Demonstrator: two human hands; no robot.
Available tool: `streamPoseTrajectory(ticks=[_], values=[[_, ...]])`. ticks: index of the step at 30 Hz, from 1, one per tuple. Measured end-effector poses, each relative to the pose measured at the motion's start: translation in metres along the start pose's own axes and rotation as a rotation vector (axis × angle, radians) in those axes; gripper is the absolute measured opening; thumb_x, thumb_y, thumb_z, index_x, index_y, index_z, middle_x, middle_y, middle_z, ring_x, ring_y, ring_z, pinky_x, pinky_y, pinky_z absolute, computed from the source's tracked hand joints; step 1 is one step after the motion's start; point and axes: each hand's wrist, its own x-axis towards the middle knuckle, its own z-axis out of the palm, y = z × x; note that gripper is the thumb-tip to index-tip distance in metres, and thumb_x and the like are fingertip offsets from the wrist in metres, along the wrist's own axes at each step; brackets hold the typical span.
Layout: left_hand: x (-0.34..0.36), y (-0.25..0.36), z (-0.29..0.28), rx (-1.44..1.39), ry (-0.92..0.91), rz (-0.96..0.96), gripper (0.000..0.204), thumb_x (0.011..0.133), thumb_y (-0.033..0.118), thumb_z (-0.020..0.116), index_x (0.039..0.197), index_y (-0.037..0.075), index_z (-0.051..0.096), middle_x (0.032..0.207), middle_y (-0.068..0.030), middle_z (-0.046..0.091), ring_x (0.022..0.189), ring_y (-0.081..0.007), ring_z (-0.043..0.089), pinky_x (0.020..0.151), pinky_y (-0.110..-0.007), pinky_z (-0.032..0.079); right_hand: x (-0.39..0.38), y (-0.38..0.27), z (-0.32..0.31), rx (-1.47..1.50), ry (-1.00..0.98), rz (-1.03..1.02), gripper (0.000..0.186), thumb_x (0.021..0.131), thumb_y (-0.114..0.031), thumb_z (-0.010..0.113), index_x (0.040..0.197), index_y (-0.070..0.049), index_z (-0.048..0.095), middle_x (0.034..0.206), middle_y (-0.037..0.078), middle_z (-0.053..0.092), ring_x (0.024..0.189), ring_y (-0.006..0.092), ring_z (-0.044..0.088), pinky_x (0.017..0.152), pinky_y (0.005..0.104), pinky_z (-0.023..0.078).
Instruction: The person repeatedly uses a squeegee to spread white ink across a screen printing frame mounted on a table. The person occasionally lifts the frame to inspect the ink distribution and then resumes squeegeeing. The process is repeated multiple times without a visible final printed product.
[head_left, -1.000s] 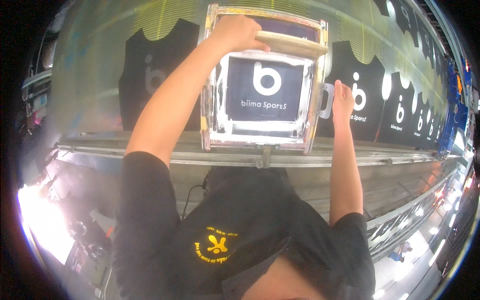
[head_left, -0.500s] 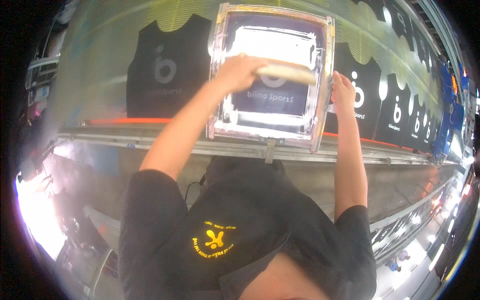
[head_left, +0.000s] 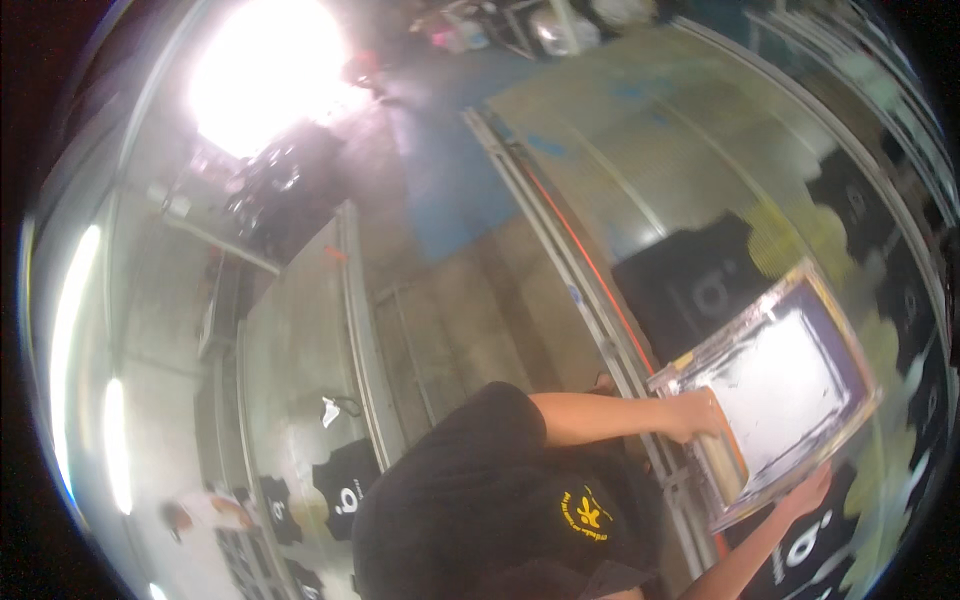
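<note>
A screen-printing frame [head_left: 855, 375] lies tilted in view at the right, white ink covering much of its mesh [head_left: 775, 380]. My left hand [head_left: 700, 418] grips a wooden squeegee [head_left: 728, 460] along the frame's edge nearest my body. My right hand [head_left: 808, 492] is at the frame's lower right side, fingers closed on its edge or handle, partly hidden. A dark garment piece [head_left: 670, 285] with a faint emblem lies beside the frame on the long printing table, and another with a white emblem [head_left: 805, 540] lies past my right hand.
Metal rails [head_left: 530, 200] run along my table. A second table [head_left: 300, 340] across the aisle carries printed dark pieces [head_left: 343, 485]. A co-worker [head_left: 205, 520] stands at lower left. Dark bags or bundles [head_left: 280, 180] sit below a bright opening.
The view has swung left along the table. My left hand has drawn the squeegee to the near edge; white ink now covers the design on the screen.
</note>
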Motion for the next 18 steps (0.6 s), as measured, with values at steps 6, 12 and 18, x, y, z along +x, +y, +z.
streamPoseTrajectory(ticks=[6,12,18], values=[[0.025,0.013,-0.062,0.0,-0.223,-0.281,0.046,0.068,0.011,0.08,0.113,0.023,0.083,0.105,-0.0034,0.079,0.109,-0.0305,0.069,0.092,-0.044,0.053,-0.01,-0.022,0.051,-0.005,0.124,0.089,0.057,0.109,-0.043,0.063,0.133,0.009,0.068,0.129,0.02,0.072,0.111,0.0274,0.068,0.097,0.0407,0.055],[0.037,0.022,-0.071,-0.01,-0.294,-0.34,0.05,0.068,0.009,0.079,0.116,0.024,0.084,0.11,-0.0036,0.08,0.113,-0.0282,0.07,0.089,-0.043,0.057,-0.018,-0.037,0.028,0.082,0.139,0.072,0.052,0.108,-0.039,0.067,0.134,0.007,0.067,0.128,0.018,0.072,0.11,0.0273,0.068,0.096,0.0388,0.055],[0.041,0.013,-0.063,-0.054,-0.342,-0.265,0.041,0.07,0.013,0.08,0.111,0.022,0.084,0.107,-0.007,0.079,0.103,-0.0314,0.074,0.087,-0.046,0.058,-0.01,-0.031,0.031,-0.065,0.164,0.098,0.05,0.107,-0.039,0.067,0.132,0.004,0.068,0.13,0.018,0.072,0.113,0.0302,0.069,0.097,0.0409,0.055]])
